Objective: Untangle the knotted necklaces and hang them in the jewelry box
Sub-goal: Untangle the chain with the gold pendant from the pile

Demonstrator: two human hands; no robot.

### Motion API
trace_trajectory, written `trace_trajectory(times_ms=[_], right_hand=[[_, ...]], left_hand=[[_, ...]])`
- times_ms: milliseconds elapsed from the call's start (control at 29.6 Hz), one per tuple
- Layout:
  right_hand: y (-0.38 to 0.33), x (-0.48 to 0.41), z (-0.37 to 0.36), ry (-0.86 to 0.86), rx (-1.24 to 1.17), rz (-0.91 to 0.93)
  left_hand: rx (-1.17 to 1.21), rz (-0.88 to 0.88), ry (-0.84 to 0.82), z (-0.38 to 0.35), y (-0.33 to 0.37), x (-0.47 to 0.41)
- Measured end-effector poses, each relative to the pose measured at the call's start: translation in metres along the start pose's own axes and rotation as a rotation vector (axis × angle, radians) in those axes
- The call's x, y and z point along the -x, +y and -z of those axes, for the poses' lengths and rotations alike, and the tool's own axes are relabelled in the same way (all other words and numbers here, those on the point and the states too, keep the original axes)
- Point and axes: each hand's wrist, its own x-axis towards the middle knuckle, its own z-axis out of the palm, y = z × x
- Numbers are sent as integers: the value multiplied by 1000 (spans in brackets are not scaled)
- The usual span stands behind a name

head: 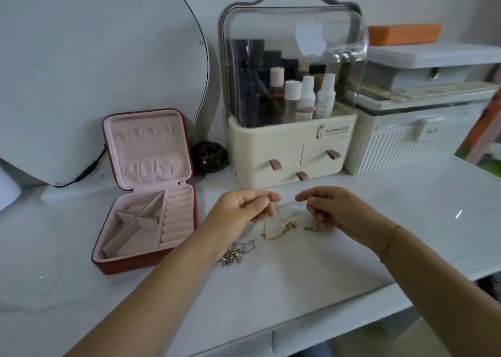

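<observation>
Both hands are up over the tabletop (311, 280) now, left hand (241, 207) and right hand (336, 209) near each other. On each, the fingers (267, 195) are pinched together on a fine pale chain (283, 207) that droops between them. It trails down toward a gold pendant (290, 224) and a gold strand (271, 236) lying just below the hands; whether those are knotted into it I can't tell. A silver tangle (238, 251) lies on the tabletop right by my left wrist. The box (130, 266) stands open off to the left, apart from the chains, with its lid up and a row of small tabs (143, 133) near the lid's top. I judge this stuff featherlight, limp and slippery, easy to kink or snap under a hard pull. The best hold is a fingertip pinch close beside the knot, one hand each side, teasing loops loose rather than tugging. For hanging I'd take it near the clasp
</observation>
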Motion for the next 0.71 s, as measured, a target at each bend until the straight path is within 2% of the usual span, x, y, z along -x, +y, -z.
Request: trace_trajectory(times_ms=[68,135,203,236,338,405,574,709], right_hand=[[-1,-3,-4,30,135,20],[-3,-7,-4,92,431,90],[-7,-5,-7,172,708,227],[-10,-1,-11,225,744,305],[-14,21,-33,400,581,518],[-12,31,-51,442,467,586],[4,24,-77,492,400,597],[6,21,-77,479,260,524]], left_hand=[[-21,18,11,1,-4,2],[-39,35,36,1,-6,3],[-45,49,57,2,-5,3],[-43,57,63,2,-5,3],[-46,71,76,2,-5,3],[-51,64,80,0,-6,2],[-154,67,96,0,-13,2],[-161,59,100,-1,-14,2]])
